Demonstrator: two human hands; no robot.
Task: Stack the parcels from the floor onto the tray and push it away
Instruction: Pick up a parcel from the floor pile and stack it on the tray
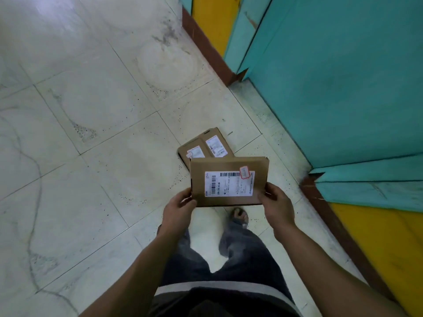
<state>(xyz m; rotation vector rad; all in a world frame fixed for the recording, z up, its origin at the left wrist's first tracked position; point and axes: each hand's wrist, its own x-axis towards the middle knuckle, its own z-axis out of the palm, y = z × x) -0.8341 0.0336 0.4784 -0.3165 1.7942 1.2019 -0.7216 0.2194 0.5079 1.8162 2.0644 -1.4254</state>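
Parcel [229, 181] with a white label is held above the floor [91, 110]. The left hand [178, 209] and right hand [278, 204] each close their grip on a lower corner. The other parcels [203, 145] lie on the floor just beyond it. No tray is in view, so most of the stacking probably remains.

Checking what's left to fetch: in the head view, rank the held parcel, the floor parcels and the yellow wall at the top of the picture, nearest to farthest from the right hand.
1. Held parcel: gripped at its right edge by the right hand.
2. Floor parcels: lying ahead, beyond the held one.
3. Yellow wall: top of view, far ahead.
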